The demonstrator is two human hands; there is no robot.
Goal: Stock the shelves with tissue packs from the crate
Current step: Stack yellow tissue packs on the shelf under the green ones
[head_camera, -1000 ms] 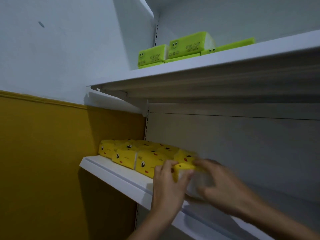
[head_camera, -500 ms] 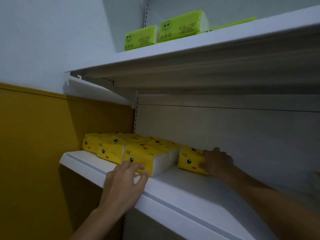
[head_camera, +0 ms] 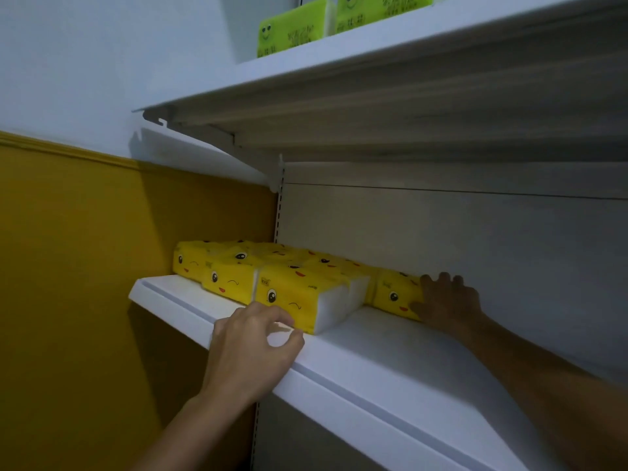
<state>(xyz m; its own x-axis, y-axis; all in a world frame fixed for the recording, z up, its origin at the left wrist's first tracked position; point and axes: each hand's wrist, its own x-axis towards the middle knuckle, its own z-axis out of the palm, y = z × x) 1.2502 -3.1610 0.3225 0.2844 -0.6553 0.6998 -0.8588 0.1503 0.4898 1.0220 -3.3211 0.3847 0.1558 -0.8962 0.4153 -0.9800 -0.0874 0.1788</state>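
Observation:
Several yellow tissue packs with cartoon faces lie in rows at the left end of the white middle shelf. My right hand reaches to the back of the shelf and grips the right end of the rightmost yellow pack, fingers over its top and thumb at its front. That pack lies flat against the row. My left hand rests at the shelf's front lip just below the nearest pack, fingers loosely curled and holding nothing. The crate is out of view.
The upper shelf overhangs closely and carries green tissue packs. A yellow and white wall closes off the left side. The grey back panel stands behind the packs. Bare shelf surface runs to the right of my right hand.
Both hands held the pack a second ago. My left hand has let go and dropped to the shelf's front lip, and my right hand has slid the pack back against the row.

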